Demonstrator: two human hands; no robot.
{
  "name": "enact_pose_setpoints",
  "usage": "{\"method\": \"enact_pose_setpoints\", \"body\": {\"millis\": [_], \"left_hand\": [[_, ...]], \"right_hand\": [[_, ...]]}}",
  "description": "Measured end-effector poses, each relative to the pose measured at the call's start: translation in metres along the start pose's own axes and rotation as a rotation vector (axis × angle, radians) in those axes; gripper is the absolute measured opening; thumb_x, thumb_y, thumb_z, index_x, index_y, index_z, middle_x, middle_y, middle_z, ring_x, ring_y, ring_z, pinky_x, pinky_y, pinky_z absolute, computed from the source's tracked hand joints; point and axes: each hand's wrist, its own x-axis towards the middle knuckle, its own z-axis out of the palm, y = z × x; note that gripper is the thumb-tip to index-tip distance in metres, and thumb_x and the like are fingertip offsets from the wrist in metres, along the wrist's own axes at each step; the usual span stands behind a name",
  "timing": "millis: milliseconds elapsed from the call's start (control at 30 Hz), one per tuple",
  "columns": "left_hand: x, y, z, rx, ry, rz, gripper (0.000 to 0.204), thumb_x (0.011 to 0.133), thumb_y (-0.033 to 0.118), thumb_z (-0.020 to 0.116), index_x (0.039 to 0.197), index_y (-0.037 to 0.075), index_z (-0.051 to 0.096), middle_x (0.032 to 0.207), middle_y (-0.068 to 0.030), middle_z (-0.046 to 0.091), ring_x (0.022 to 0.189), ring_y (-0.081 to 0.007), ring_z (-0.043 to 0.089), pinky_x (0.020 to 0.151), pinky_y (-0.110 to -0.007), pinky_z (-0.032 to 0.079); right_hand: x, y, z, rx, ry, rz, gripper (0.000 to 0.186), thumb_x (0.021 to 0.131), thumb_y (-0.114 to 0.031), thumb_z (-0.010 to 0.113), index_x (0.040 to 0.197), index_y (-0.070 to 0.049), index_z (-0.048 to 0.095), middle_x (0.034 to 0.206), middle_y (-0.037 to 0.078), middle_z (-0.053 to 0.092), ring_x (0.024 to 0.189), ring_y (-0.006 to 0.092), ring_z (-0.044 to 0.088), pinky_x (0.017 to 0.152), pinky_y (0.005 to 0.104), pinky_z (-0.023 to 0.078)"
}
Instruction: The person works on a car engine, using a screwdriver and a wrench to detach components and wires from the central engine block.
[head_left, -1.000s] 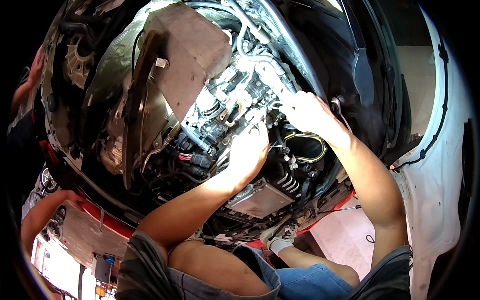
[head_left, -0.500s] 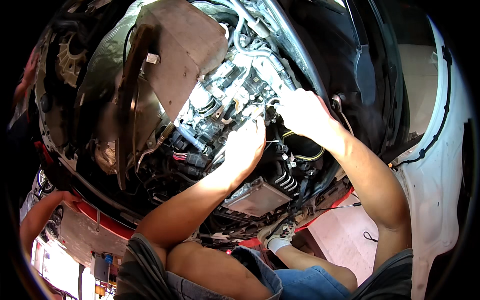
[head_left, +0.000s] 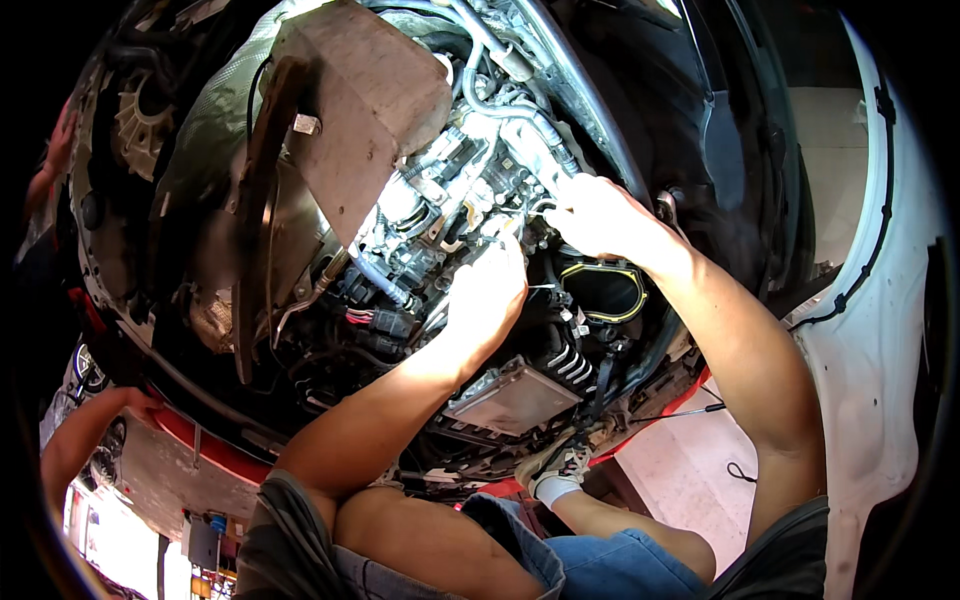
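Note:
Both my hands work close together over the brightly lit engine (head_left: 425, 195) of a car. My left hand (head_left: 488, 288) has its fingertips pinched together among thin wires, and what lies between them is too small to make out. Just to its right, my right hand (head_left: 605, 218) is closed with its thumb and fingers near the same thin wires; its grip hides what it holds. A silvery pipe (head_left: 545, 125) runs down to the right hand. Below that hand is a black round opening with a yellow rim (head_left: 640, 287). A flat metal box (head_left: 515, 397) sits below my left hand.
A large brownish metal panel (head_left: 365, 110) stands over the engine's left side. A ring-ended metal tool (head_left: 668, 207) lies by the right edge. At far left is another person's arm (head_left: 85, 432). My shoe (head_left: 555, 465) rests near the bay's front. A white body panel (head_left: 865, 430) stands at right.
My right hand has shifted slightly up and left, uncovering more of the yellow-rimmed opening. My left hand has moved a little left, its fingertips still pinched.

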Motion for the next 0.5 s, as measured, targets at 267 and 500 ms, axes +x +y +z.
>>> {"method": "enact_pose_setpoints", "body": {"millis": [267,500], "left_hand": [[0.005,-0.001,-0.008,-0.019,0.053,0.022,0.046,0.084,0.012,0.055,0.126,-0.006,0.054,0.078,-0.0016,0.057,0.066,-0.0134,0.058,0.055,-0.028,0.045],[0.0,-0.005,0.0,-0.316,0.035,-0.068,0.01,0.088,0.013,0.05,0.094,0.008,0.056,0.074,-0.0053,0.058,0.066,-0.02,0.061,0.056,-0.033,0.047]], "right_hand": [[-0.007,0.001,0.01,-0.059,0.095,0.007,0.015,0.08,-0.015,0.061,0.072,-0.006,0.069,0.068,0.014,0.062,0.065,0.0305,0.066,0.058,0.0399,0.055],[0.008,-0.051,-0.032,-0.184,-0.028,0.31,0.012,0.08,-0.013,0.06,0.077,-0.005,0.069,0.075,0.014,0.069,0.07,0.0278,0.071,0.062,0.0364,0.058]]}}
